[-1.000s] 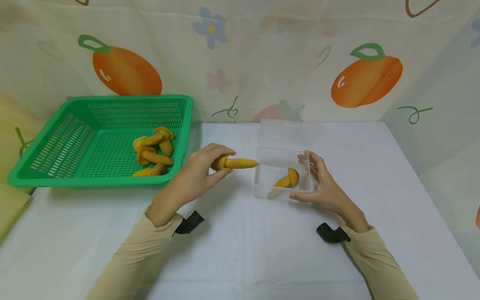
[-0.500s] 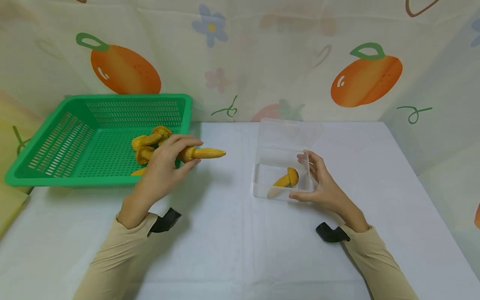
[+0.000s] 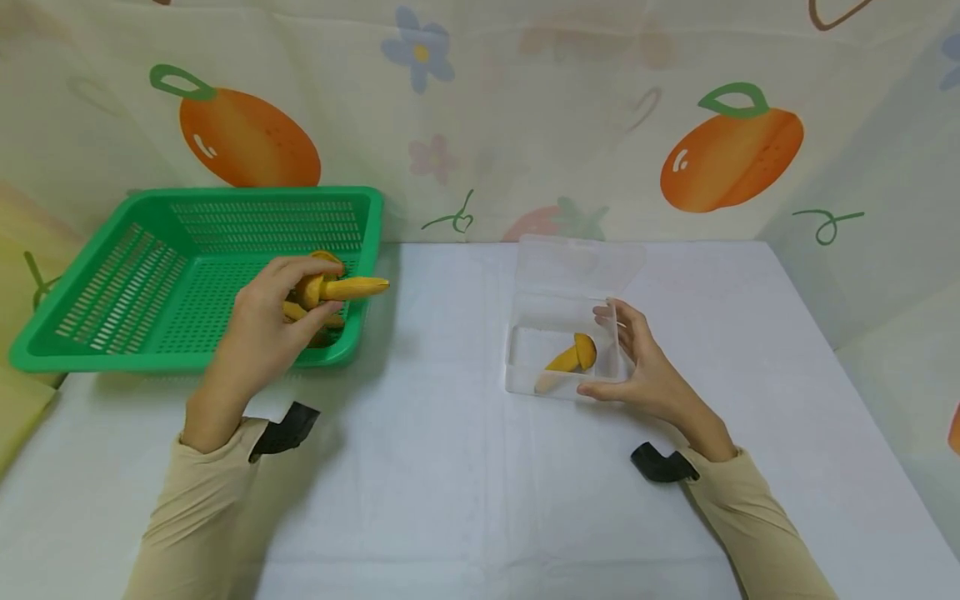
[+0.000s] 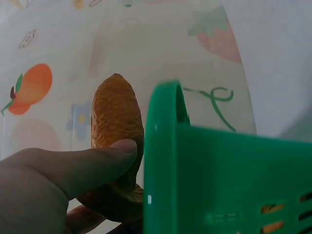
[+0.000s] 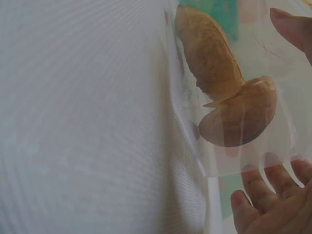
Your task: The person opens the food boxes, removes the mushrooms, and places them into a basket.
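My left hand [image 3: 262,325] pinches a yellow-brown mushroom [image 3: 352,288] by its cap, thumb on one side and fingers on the other. The stem points right, over the right rim of the green basket [image 3: 97,363]. In the left wrist view, the thumb presses on the mushroom [image 4: 116,112] beside the basket wall [image 4: 234,170]. Other mushrooms [image 3: 291,310] lie in the basket, largely hidden behind this hand. My right hand [image 3: 652,371] holds the right end of a clear plastic box [image 3: 517,377] between thumb and fingers. One mushroom [image 3: 579,353] lies inside the box.
The box's clear lid [image 3: 558,262] is folded back toward the printed curtain [image 3: 480,117]. Both box and basket stand on a white tablecloth [image 3: 450,483], the basket at left. Yellow cloth [image 3: 22,417] hangs at the left edge.
Carrying the mushroom, my left hand has moved left from beside the box to over the basket's right side. My right hand keeps its hold on the box.
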The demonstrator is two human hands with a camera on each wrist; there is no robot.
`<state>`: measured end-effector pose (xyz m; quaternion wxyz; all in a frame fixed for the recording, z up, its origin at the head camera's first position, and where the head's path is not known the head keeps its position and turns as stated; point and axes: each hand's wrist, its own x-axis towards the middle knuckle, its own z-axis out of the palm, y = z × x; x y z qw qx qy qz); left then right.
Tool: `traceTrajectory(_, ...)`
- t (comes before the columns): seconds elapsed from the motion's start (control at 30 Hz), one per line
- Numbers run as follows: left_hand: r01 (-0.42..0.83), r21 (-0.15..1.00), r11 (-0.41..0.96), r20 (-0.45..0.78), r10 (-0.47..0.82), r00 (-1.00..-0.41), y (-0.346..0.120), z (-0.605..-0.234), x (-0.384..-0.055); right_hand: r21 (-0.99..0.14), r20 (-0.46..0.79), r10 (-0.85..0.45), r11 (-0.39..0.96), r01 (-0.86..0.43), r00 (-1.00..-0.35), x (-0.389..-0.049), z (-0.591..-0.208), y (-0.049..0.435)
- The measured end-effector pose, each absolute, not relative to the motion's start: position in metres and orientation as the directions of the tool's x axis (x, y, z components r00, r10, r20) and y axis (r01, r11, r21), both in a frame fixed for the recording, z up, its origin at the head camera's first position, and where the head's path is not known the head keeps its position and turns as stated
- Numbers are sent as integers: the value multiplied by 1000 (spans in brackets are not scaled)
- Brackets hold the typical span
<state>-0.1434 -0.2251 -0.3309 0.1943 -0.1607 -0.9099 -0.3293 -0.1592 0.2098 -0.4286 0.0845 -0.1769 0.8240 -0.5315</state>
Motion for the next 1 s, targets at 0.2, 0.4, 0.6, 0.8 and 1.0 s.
traceTrajectory(0.2,403,535,743,469,136,-873,-243,-335,-146,-904,45,-381,377,-200,-923,-160,-428,210)
traceTrajectory(0.4,383,532,755,445,135,-885,-261,-340,-150,-902,46,-379,382,-201,-924,-159,-428,210)
traceTrajectory(0.6,281,521,806,324,118,-939,-280,-340,-149,-901,46,-376,384,-201,-925,-159,-428,209)
traceTrajectory(0.8,175,532,829,149,112,-982,-297,-339,-149,-902,49,-379,381,-204,-924,-160,-427,209)
traceTrajectory(1.0,147,510,848,104,109,-989,-307,-340,-148,-901,45,-379,384,-201,-924,-159,-427,209)
